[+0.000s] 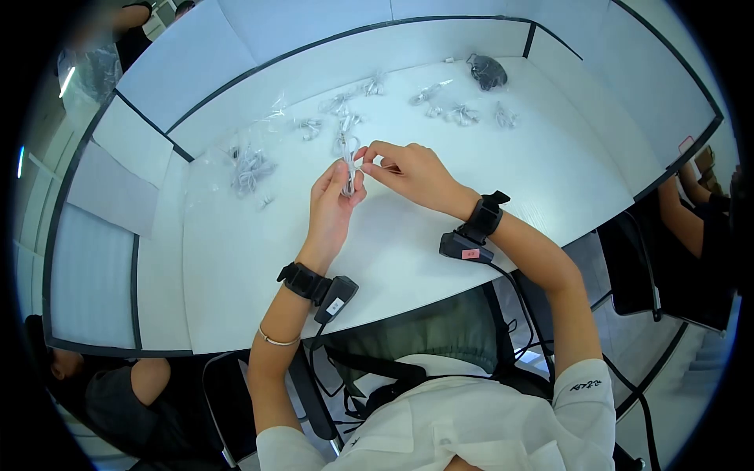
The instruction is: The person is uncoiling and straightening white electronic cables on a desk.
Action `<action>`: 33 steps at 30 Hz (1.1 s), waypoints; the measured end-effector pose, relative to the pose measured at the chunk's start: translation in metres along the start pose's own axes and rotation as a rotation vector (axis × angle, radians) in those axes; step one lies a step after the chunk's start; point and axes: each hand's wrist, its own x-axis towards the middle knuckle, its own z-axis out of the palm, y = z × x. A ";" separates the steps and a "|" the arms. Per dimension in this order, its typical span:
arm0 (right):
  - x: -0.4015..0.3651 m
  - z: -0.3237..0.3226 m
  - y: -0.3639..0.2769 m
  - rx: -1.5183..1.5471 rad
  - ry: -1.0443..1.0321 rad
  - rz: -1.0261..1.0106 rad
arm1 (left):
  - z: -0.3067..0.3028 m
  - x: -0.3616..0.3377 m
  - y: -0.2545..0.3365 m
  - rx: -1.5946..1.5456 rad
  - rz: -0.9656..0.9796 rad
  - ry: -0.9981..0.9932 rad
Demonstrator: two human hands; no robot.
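Observation:
My left hand (334,202) is closed around a folded white cable (349,179), held upright above the table with its upper end sticking out over the fingers. From the right, my right hand (420,177) reaches in with thumb and forefinger bent close together at the cable's side. Whatever lies between those fingertips is too small to make out. Just behind the held cable, another small white cable bundle (349,122) lies on the table.
On the white table (471,275) lie several bundled cables (463,115), a heap of cables in clear plastic (250,169) at left and a dark mesh-like bundle (488,72) at the back. Low partitions (377,59) surround it. Other people (687,204) sit on both sides.

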 end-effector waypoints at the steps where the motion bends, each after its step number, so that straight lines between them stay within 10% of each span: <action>1: 0.000 -0.001 -0.003 0.001 0.001 0.009 | 0.000 -0.001 0.000 0.013 0.004 -0.013; 33: -0.003 0.018 0.005 0.252 0.034 -0.016 | -0.010 0.005 -0.007 0.273 0.064 0.060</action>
